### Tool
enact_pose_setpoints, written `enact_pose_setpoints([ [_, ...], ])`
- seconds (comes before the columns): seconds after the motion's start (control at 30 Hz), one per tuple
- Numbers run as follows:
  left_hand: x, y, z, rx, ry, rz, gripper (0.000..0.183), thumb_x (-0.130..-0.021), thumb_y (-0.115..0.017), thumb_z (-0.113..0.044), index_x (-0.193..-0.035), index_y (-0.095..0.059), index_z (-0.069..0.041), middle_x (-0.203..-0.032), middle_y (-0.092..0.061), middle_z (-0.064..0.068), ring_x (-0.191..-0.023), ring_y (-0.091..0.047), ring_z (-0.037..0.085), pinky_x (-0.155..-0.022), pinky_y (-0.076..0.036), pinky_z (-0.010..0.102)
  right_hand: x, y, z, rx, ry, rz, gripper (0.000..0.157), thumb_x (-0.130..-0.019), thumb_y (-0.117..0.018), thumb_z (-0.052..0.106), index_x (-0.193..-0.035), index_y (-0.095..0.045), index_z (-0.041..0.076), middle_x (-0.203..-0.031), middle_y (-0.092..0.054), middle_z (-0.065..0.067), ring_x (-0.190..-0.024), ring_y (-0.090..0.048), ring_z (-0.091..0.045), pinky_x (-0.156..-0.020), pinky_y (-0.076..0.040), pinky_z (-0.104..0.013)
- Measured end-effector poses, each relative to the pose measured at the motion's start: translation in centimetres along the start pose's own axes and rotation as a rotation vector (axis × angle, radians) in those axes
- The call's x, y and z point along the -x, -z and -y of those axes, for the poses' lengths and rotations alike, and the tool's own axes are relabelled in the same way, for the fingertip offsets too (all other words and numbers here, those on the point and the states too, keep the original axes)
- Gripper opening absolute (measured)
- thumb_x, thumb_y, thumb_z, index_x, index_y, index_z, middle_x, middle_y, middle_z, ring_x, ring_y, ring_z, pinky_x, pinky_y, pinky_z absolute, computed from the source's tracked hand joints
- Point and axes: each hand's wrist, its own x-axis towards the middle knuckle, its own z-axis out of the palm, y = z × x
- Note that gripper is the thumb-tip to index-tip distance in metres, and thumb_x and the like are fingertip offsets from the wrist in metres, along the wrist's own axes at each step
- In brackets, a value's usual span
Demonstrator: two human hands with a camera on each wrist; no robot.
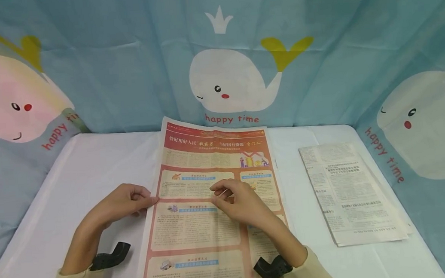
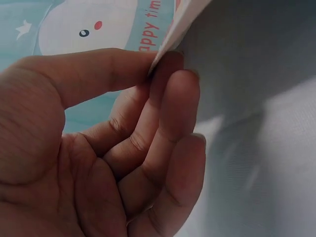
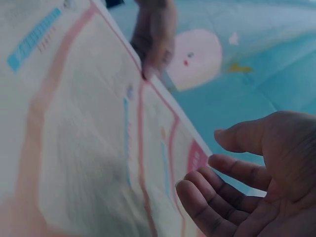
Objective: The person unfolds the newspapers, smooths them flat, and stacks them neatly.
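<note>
The left hand (image 1: 122, 204) is pinching the newspaper (image 1: 195, 229), left of the folded papers (image 1: 346, 197), by its edge farthest from them, sensible for something likely light, floppy, tearable, while the right hand (image 1: 240, 200) is holding nothing, fingers (image 3: 200, 206) relaxed.

left grip (image 1: 120, 202): thumb-forefinger pinch (wrist (image 1: 91, 228) bent) | right grip (image 1: 239, 199): loosely curled, thumb (image 3: 244, 137) apart

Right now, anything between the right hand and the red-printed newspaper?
Nothing visible: the right hand is over the red-printed newspaper, no object between. The left hand pinches its left edge; the folded newspaper lies apart.
</note>
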Motion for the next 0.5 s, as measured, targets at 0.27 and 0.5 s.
enact_pose_setpoints([
  [0.27,0.4,-0.1,-0.6,0.022,-0.009,-0.012,0.030,-0.099,-0.074,-0.033,-0.100,-0.076,-0.003,-0.084,-0.078,0.002,-0.079,-0.062,0.017,-0.070,-0.056,0.034,-1.9,-4.3,1.9,-0.049,0.019,0.097,0.034,-0.104,-0.069,0.027,-0.133,-0.070,0.010,-0.123,-0.074,-0.006,-0.103,-0.070,-0.011,-0.085,-0.056,-0.020],
  [0.5,0.5,-0.2,-1.1,0.067,-0.062,0.009,0.030,-0.100,-0.074,-0.033,-0.100,-0.076,-0.003,-0.085,-0.078,0.003,-0.080,-0.065,0.016,-0.072,-0.058,0.035,-2.0,-6.8,3.0,-0.165,-0.028,0.108,0.045,-0.102,-0.070,0.028,-0.143,-0.062,0.010,-0.131,-0.070,-0.009,-0.111,-0.070,-0.012,-0.085,-0.057,-0.017],
])
